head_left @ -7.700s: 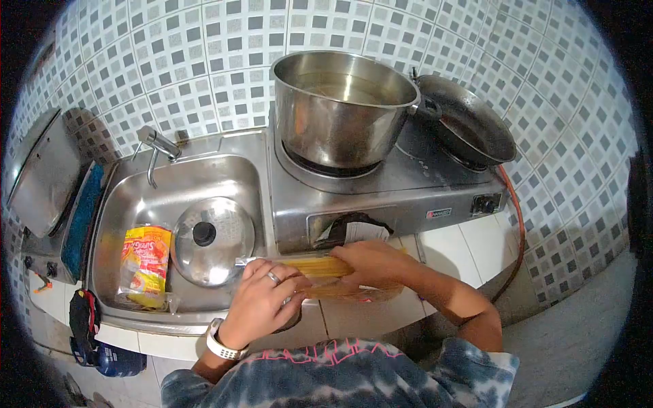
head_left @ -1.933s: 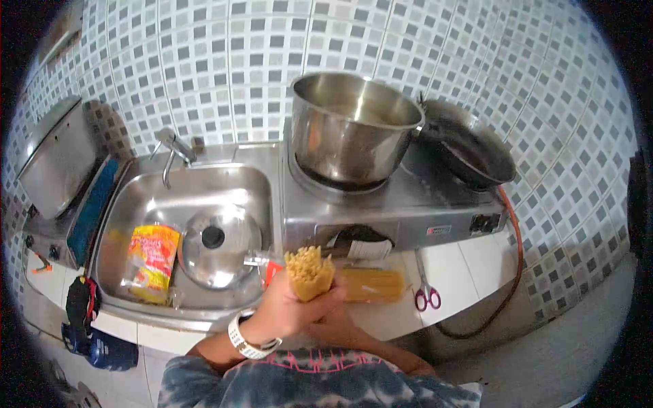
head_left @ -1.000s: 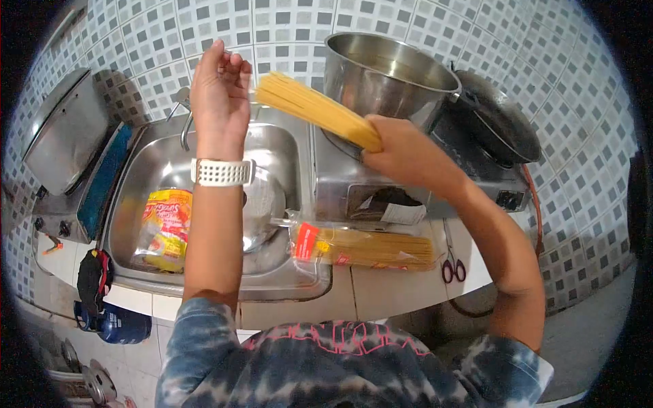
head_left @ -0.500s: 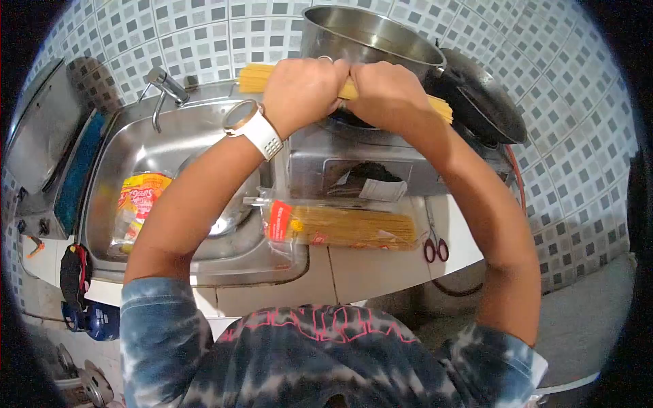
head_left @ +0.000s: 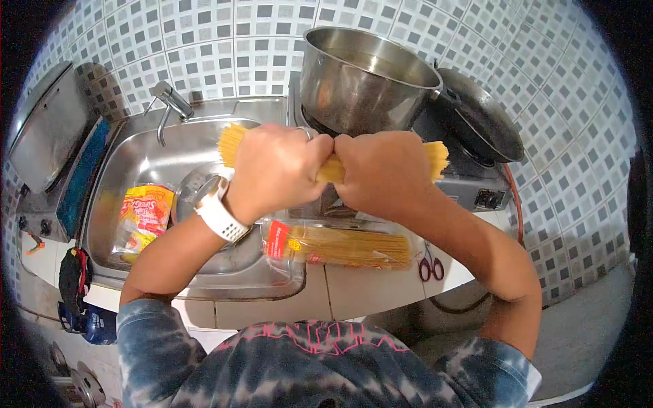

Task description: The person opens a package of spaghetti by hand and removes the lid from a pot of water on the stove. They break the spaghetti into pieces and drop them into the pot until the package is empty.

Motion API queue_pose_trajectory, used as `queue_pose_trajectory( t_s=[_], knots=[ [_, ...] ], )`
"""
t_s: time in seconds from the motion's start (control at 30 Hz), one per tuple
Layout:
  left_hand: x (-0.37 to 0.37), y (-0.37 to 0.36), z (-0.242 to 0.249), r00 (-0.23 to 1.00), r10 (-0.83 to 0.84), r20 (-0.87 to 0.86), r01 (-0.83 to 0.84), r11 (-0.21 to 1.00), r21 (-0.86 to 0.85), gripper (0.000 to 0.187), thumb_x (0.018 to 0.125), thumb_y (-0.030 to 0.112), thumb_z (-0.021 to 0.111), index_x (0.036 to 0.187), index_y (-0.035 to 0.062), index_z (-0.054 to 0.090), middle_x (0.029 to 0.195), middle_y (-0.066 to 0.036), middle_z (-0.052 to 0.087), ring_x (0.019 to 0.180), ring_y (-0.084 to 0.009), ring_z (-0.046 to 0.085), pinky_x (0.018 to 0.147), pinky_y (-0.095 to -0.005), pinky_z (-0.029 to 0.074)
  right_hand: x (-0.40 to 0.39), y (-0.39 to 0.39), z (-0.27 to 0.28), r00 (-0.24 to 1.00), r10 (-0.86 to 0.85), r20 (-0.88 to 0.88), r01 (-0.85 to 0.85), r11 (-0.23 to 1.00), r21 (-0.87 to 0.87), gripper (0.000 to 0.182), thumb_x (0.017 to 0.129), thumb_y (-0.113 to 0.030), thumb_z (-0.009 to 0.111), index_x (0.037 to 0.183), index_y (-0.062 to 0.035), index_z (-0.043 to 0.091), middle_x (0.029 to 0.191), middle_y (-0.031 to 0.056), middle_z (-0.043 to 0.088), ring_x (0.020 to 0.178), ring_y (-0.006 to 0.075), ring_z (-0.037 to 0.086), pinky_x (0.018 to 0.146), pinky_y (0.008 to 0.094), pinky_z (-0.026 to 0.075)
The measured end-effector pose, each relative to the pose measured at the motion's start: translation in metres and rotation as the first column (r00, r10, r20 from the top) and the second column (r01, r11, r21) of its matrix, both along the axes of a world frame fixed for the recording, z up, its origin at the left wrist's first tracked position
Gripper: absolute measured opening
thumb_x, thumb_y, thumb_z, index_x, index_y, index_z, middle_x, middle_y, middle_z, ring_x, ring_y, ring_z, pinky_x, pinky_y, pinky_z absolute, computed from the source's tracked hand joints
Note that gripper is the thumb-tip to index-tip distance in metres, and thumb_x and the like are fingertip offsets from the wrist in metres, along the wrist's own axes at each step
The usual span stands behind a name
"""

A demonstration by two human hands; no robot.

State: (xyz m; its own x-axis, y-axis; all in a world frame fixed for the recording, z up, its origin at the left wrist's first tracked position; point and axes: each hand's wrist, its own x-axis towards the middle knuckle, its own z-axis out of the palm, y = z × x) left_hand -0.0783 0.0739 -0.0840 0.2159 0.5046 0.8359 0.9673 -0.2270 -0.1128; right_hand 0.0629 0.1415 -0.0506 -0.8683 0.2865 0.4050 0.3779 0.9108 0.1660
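A bundle of dry spaghetti (head_left: pixel 331 169) lies crosswise in both fists, its ends sticking out on either side. My left hand (head_left: pixel 277 166), with a white watch (head_left: pixel 219 212) at the wrist, is wrapped round the left half. Close against it, my right hand (head_left: pixel 382 170) grips the right half. Behind the hands stands a steel pot (head_left: pixel 360 92) with liquid in it, on the stove. Below them on the counter is a clear packet of spaghetti (head_left: pixel 350 246) with a red label. Whether the strands are broken in the middle is hidden by my fingers.
A steel sink (head_left: pixel 197 289) with a faucet (head_left: pixel 171 102) is at the left, holding a red and yellow packet (head_left: pixel 146 209). Scissors (head_left: pixel 431 266) lie right of the spaghetti packet. A dark pan (head_left: pixel 486 112) leans behind the stove's right side.
Both hands have come down and toward my body with the spaghetti, away from the pot. The view has tilted slightly upward, so more of the pot shows.
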Motion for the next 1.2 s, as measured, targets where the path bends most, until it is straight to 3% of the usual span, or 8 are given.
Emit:
queue_pose_trajectory(
  t_s=[0.27,0.57,0.8,1.2],
  knots=[
    [-0.005,-0.004,-0.006,0.999,-0.004,-0.037,-0.001,0.992,-0.123,0.019,0.051,0.018,0.065,0.062,0.0095,0.052,0.050,-0.007,0.049,0.046,-0.0263,0.052,0.044,-0.0362,0.042,-0.001,-0.002,-0.005,0.993,-0.009,0.118,0.011,1.000,-0.015,0.016,0.067,-0.023,0.056,0.075,-0.0087,0.057,0.062,0.0107,0.060,0.058,0.0275,0.061,0.050,0.0397,0.046],
    [-0.005,0.005,-0.019,0.999,-0.045,-0.031,0.038,0.983,-0.177,0.023,0.051,0.019,0.067,0.064,0.0086,0.051,0.051,-0.008,0.050,0.047,-0.0274,0.053,0.045,-0.0371,0.042,0.001,0.007,-0.014,0.989,0.027,0.147,-0.015,0.997,-0.081,0.016,0.066,-0.022,0.055,0.071,-0.0070,0.059,0.061,0.0130,0.059,0.056,0.0287,0.060,0.049,0.0404,0.045],
    [-0.003,0.006,-0.024,0.997,-0.063,-0.046,0.055,0.985,-0.162,0.023,0.052,0.019,0.067,0.064,0.0087,0.051,0.051,-0.008,0.050,0.048,-0.0271,0.053,0.046,-0.0367,0.043,0.002,0.014,-0.028,0.994,0.077,0.083,-0.068,0.992,-0.103,0.015,0.067,-0.023,0.054,0.070,-0.0085,0.057,0.058,0.0135,0.058,0.052,0.0306,0.058,0.047,0.0405,0.044],
    [0.000,-0.001,-0.025,0.991,-0.021,-0.134,-0.002,0.986,-0.164,0.024,0.055,0.016,0.068,0.065,0.0082,0.048,0.054,-0.008,0.051,0.051,-0.0260,0.054,0.048,-0.0359,0.042,0.006,0.018,-0.034,0.964,0.264,-0.029,-0.262,0.963,0.055,0.015,0.064,-0.020,0.055,0.067,-0.0060,0.056,0.056,0.0129,0.058,0.050,0.0275,0.059,0.046,0.0371,0.045]
  ],
)
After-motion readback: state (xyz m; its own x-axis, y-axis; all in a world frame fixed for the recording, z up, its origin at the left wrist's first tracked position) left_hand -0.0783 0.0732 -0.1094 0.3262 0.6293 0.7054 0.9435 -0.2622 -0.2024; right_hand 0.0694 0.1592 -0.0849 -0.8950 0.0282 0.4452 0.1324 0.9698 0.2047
